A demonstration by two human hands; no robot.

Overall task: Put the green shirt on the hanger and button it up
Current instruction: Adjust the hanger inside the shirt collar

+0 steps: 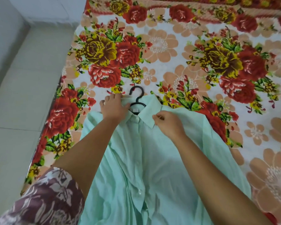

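Centrally, green shirt [152, 159] over hanger [137, 95] — left grip [113, 108] flat, released, on collar [150, 111]; right grip [166, 122] pinch-tight on its point.

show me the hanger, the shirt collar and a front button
hanger [137, 102]: head view, on the neck just below the hook
shirt collar [150, 113]: head view, middle of the flap lying flat
front button [139, 191]: head view, centre of the white button

shirt [152, 159] on bedspread [185, 54], hanger [137, 99] inside collar
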